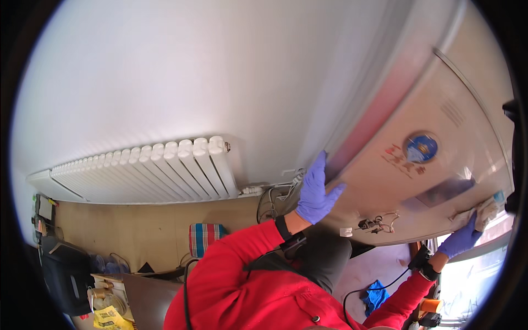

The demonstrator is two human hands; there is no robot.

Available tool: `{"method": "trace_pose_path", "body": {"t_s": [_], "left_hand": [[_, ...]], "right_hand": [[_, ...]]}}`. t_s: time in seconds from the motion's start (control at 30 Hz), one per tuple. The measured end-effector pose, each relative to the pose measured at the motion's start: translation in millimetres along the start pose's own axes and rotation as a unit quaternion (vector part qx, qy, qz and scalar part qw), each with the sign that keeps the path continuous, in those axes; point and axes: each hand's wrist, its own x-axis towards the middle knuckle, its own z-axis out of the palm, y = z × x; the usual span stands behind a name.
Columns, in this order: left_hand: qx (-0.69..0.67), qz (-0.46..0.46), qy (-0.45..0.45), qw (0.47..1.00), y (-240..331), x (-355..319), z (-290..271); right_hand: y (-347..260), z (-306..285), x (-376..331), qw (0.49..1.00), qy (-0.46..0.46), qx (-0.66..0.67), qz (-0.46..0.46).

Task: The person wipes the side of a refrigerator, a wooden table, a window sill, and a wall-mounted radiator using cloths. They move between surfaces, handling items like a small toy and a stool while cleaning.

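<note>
A tall, beige, glossy cabinet-like appliance (418, 192) fills the right side of the view, its front bearing a round blue emblem (421, 147). In a purple glove, my left hand (319, 192) rests at the appliance's left edge, thumb apart from the stretched fingers. My right hand (462, 239), also gloved in purple, is at the far right edge of the front. It presses a crumpled pale cloth (487, 213) against the surface; its fingers are partly hidden. Small metal keys or hooks (371, 223) hang low on the front between my hands.
A white radiator (143, 173) runs along the wall at left, with pipes and cables (269, 198) by the appliance. A plaid stool (204, 237) stands on the floor. A black bin (69, 269) sits at lower left, a blue cloth (375, 297) at lower right, near a bright window (478, 280).
</note>
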Motion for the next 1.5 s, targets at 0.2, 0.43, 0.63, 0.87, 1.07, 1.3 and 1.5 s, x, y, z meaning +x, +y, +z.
{"method": "trace_pose_path", "body": {"t_s": [0.2,0.43,0.63,0.87,1.07,1.3,1.5], "left_hand": [[-0.047,-0.005,-0.042,0.998,-4,4,-15],[-0.075,0.016,-0.117,0.990,-20,9,-29],[-0.081,0.049,-0.200,0.975,-30,16,-39],[-0.127,0.036,-0.250,0.959,-36,22,-47],[-0.104,0.048,-0.279,0.953,-43,23,-54],[-0.128,0.057,-0.281,0.950,-50,25,-54],[-0.112,0.059,-0.286,0.950,-54,24,-55]], "right_hand": [[-24,28,-33,0.993,-0.002,-0.094,-0.075],[-17,25,-86,0.995,-0.031,-0.096,-0.016],[-37,41,-104,0.993,0.011,-0.101,-0.053],[-71,82,-172,0.994,0.015,-0.104,-0.002],[-89,100,-230,0.980,-0.089,-0.123,-0.132],[-86,96,-289,0.899,-0.263,-0.192,-0.293],[-80,79,-249,0.879,-0.266,-0.233,-0.319]]}}
